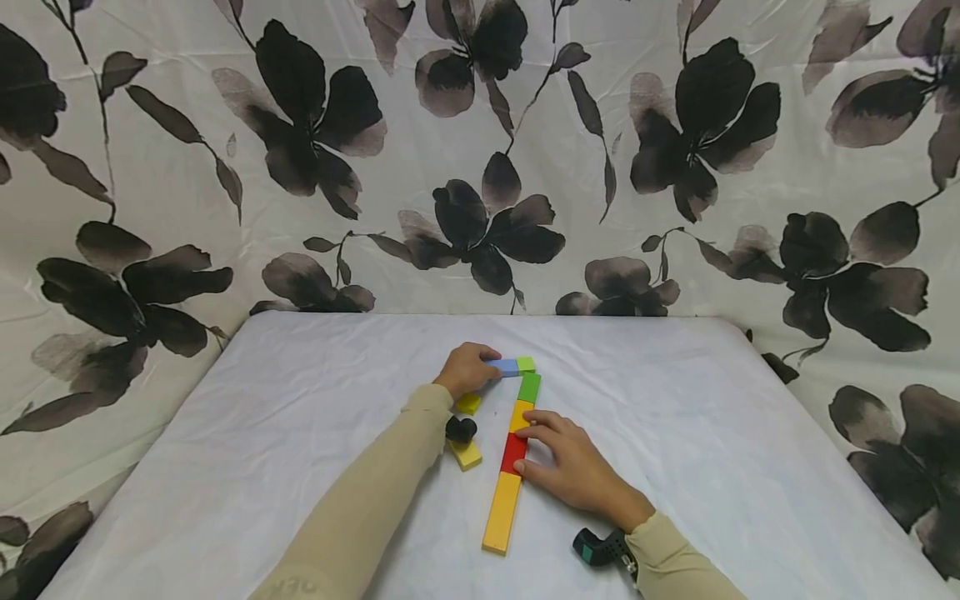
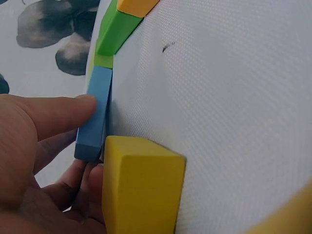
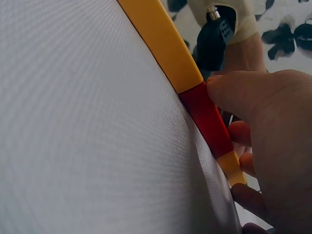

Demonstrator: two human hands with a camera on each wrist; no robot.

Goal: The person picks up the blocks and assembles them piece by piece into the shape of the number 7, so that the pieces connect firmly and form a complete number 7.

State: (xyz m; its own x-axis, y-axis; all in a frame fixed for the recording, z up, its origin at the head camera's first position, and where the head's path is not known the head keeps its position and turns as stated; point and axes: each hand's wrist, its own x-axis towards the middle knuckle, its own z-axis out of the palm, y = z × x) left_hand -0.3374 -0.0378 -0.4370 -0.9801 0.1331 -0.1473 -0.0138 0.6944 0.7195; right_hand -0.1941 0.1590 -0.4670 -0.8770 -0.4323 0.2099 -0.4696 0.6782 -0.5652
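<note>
My left hand point(image 1: 467, 369) pinches the left end of a blue block point(image 1: 508, 367) at the far end of a row. A light green block point(image 1: 526, 364) touches the blue block's right end. From there the row runs toward me: a green block point(image 1: 530, 387), a short orange block point(image 1: 519, 414), a red block point(image 1: 513, 454) and a long orange block point(image 1: 501, 512). Beside the row, my right hand point(image 1: 573, 462) rests its thumb against the red block and its fingertips by the short orange one. In the left wrist view a yellow block point(image 2: 144, 185) stands near the left fingers.
Left of the row lie two yellow blocks, one below the left hand point(image 1: 468, 404) and another yellow block point(image 1: 467, 455) nearer me, partly behind the black wrist camera point(image 1: 461, 430). White cloth point(image 1: 337, 375) covers the table; a floral curtain point(image 1: 465, 150) hangs behind.
</note>
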